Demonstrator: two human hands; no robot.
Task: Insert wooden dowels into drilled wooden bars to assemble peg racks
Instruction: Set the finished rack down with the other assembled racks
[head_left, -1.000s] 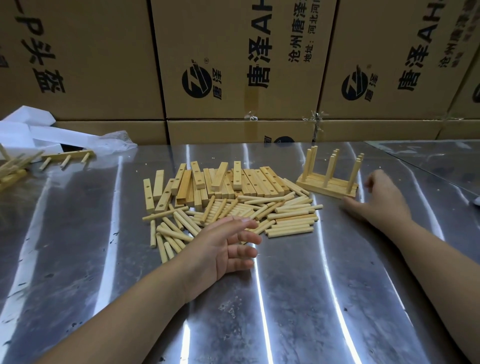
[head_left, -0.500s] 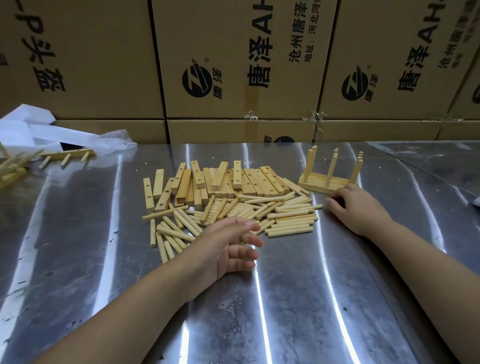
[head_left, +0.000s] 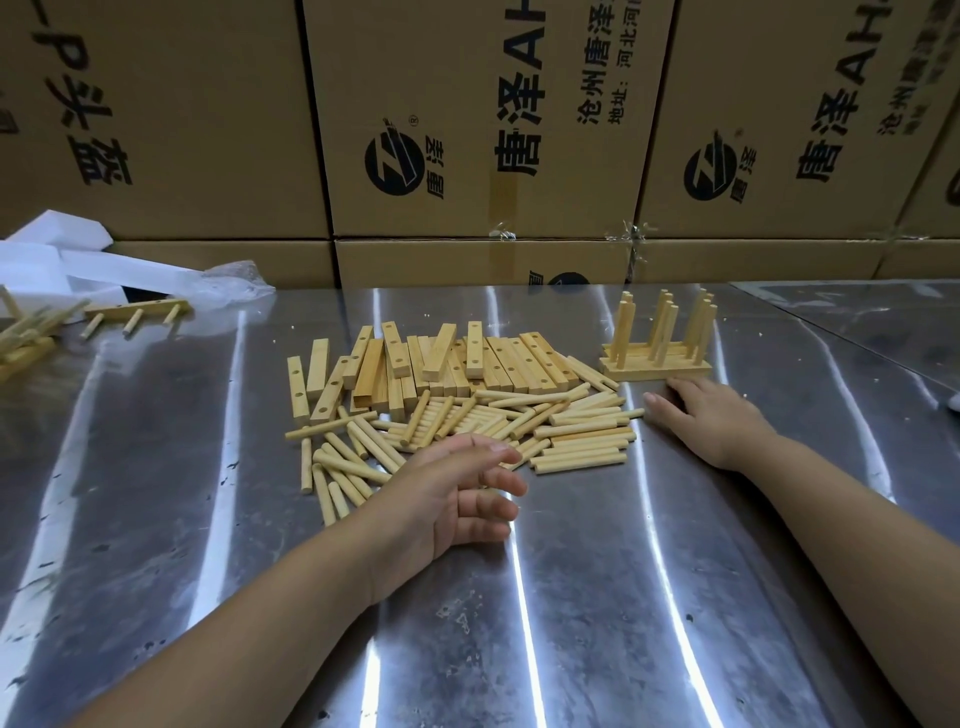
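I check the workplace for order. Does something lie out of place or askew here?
One peg rack lies tipped on its side at far left by the plastic wrap, unlike the upright racks at right.

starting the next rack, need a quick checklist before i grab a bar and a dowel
1. left hand free: ok, open, holds nothing.
2. right hand free: ok, flat on the table by the finished racks.
3. loose dowels in reach: ok, heaped at the left hand.
4. drilled bars in reach: ok, piled behind the dowels.
5. bar holes clean: cannot tell.
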